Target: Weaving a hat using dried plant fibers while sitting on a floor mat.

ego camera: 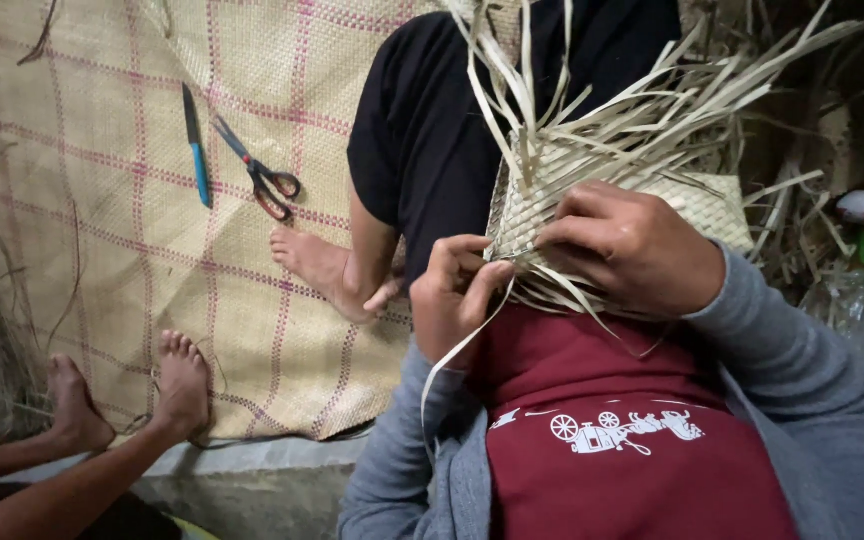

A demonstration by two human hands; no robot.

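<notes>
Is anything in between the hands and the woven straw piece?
No, nothing visible. The left hand pinches a loose strip at the edge of the woven piece, and the right hand rests directly on it.

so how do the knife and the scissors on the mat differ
The knife is one straight piece with a blue handle; the scissors have two crossed blades and dark red-trimmed loop handles. The knife lies nearly upright in the picture, the scissors slant diagonally. Both rest on the checked woven mat, apart from either hand.

Loose strips [652, 110] crowding both hands [552, 270]
</notes>
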